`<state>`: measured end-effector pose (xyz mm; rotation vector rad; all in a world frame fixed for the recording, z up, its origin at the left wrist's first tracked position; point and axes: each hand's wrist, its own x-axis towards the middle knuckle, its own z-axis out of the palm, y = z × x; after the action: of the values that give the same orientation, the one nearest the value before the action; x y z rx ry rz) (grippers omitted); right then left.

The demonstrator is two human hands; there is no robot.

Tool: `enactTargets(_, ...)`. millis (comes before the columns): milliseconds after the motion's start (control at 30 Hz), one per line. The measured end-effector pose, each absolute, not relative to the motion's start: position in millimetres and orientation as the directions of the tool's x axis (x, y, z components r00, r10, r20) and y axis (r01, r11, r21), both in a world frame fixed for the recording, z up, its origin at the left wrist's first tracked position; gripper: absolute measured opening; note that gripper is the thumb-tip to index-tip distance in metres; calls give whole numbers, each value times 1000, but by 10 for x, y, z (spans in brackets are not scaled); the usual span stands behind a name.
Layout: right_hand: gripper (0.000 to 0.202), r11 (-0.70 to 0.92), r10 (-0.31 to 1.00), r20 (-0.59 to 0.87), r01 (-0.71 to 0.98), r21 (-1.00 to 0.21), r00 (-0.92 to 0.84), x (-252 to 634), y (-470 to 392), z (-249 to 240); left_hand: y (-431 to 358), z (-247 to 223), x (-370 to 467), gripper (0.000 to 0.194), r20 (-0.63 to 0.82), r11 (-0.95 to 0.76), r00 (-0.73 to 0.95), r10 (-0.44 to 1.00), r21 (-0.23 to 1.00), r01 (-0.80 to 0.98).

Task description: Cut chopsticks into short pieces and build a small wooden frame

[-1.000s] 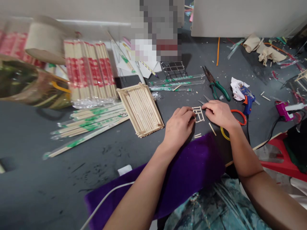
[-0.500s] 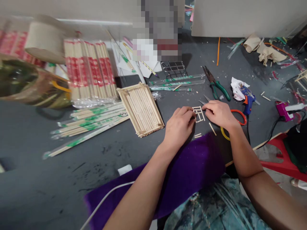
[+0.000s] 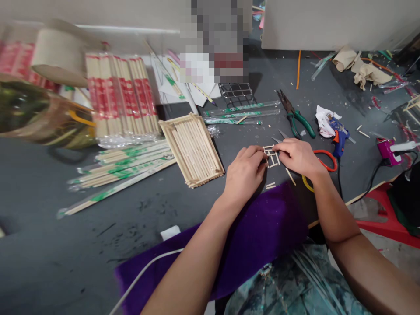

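Note:
A small ladder-like frame of short wooden sticks (image 3: 272,154) lies flat on the dark table between my hands. My left hand (image 3: 245,170) has its fingers curled against the frame's left side. From the other side, the thumb and forefinger of my right hand (image 3: 301,156) pinch at its upper right edge; the fingertips hide exactly what they grip. Below the frame lie a loose stick (image 3: 290,176) and several short cut pieces (image 3: 271,185). Scissors (image 3: 328,158) with red and yellow handles lie partly under my right hand and wrist.
A tray built of wooden sticks (image 3: 197,151) stands left of my hands. Wrapped chopsticks (image 3: 121,96) lie further left. Pliers (image 3: 297,120) and a blue glue gun (image 3: 341,142) are at the right, its cord hanging down. Purple cloth (image 3: 262,236) covers the table's front edge.
My right hand has shifted slightly left, its fingertips now overlapping the upper right of the stick frame. The left hand stays almost in place.

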<state>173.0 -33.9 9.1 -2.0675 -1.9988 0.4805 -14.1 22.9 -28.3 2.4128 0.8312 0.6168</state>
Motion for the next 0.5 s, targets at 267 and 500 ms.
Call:
enactTargets(267,32,-68,996,-75,930,-360,43,1732,-336,108,232,-289,-142,10,243,-682,714,657,594,426)
enactTargets(500,30,-98,993,-99,939,-330,69,1744,-332,103,233,-275,-144,11,236,-684,719,653,591,428)
